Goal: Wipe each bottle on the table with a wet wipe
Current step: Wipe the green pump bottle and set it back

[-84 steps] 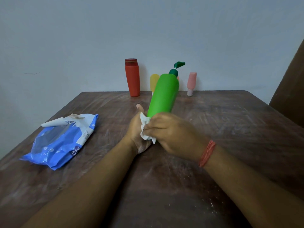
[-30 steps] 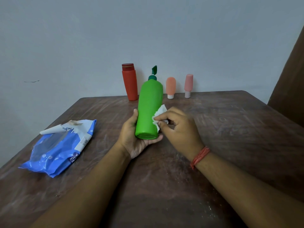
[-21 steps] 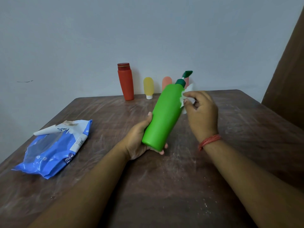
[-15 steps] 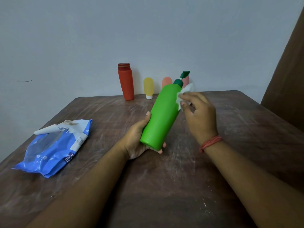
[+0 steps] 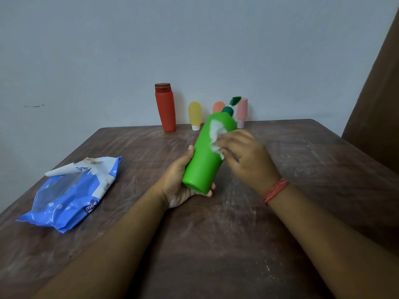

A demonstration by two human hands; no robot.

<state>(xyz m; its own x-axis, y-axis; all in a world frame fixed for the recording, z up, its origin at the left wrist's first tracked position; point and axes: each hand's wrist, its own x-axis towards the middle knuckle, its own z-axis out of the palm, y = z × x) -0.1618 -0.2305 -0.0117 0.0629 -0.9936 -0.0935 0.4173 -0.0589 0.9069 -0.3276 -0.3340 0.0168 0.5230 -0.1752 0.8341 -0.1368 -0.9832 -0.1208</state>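
The fingers of the right hand press a crumpled white wet wipe against the upper side of a green pump bottle, the hand blurred so that the exact curl of each finger cannot be told. The left hand cups the base of the same bottle from below, thumb up along its left side and fingertips showing curled under the bottom rim, holding it above the middle of a scuffed brown wooden table and tilted with its dark green pump top toward the far edge. A red thread band circles the right wrist. Along the far edge, against a pale wall, four more containers stand upright in a row: a tall red bottle, a small yellow tube, an orange tube partly hidden behind the green bottle, and a pink tube. Near the left edge lies a blue pack of wipes, its flap peeled open.
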